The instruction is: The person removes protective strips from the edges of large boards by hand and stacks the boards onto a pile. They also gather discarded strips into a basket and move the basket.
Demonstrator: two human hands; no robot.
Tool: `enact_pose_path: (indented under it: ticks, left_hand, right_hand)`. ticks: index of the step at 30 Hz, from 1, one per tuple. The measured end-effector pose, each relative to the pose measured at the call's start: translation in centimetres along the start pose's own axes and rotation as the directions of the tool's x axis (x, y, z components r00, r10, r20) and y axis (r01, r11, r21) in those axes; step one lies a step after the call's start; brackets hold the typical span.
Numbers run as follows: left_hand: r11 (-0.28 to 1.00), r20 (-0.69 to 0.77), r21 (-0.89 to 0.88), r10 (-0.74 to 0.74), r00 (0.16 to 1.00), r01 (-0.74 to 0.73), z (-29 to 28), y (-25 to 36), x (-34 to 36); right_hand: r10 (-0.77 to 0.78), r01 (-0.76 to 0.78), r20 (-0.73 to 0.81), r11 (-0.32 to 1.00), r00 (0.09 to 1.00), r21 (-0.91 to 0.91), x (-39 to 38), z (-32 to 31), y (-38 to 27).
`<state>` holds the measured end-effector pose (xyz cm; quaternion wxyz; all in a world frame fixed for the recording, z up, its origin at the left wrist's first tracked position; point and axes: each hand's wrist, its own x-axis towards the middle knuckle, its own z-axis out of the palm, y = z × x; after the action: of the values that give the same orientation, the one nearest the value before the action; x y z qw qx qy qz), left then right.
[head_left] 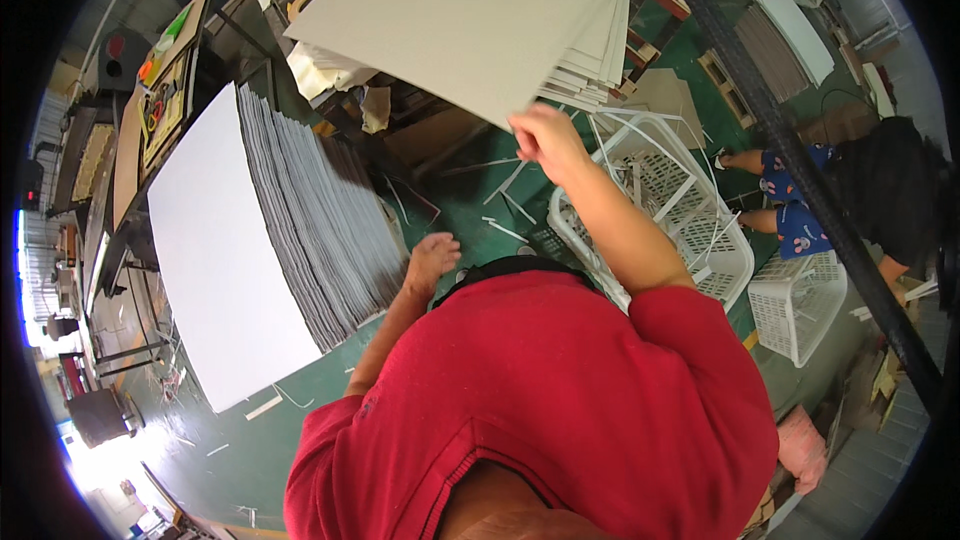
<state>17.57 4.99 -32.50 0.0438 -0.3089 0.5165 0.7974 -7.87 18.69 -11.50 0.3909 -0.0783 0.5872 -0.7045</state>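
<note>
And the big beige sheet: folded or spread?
Spread: the beige sheet shows one broad, uncreased face, its near corner at the right hand.

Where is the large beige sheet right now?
The large beige sheet is at the head view's top centre, its nearest corner in the person's right hand.

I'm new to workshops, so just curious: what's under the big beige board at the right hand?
Under the big beige board, whose corner the right hand holds, edges of more pale boards show, fanned out along its right side. Most of their surfaces are covered.
</note>
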Motion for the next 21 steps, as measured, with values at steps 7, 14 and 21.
enact_pose_path:
  ticks: [7,14,21]
  left_hand:
    - [0.916,0.016,-0.270,0.313,0.950,-0.297,4.4,12.2,-0.6]
    - [0.782,0.083,-0.518,0.450,0.889,-0.347,7.5,18.8,0.1]
    - [0.783,0.064,-0.516,0.439,0.896,-0.347,9.2,19.2,-0.6]
  right_hand:
    - [-0.003,0.003,-0.172,1.000,0.985,-0.003,-10.7,-4.7,3.3]
    - [-0.332,0.173,-0.389,0.905,0.859,-0.389,-12.1,-7.7,5.0]
    - [-0.749,0.373,0.274,-0.039,0.604,-0.927,-11.1,-1.1,-0.2]
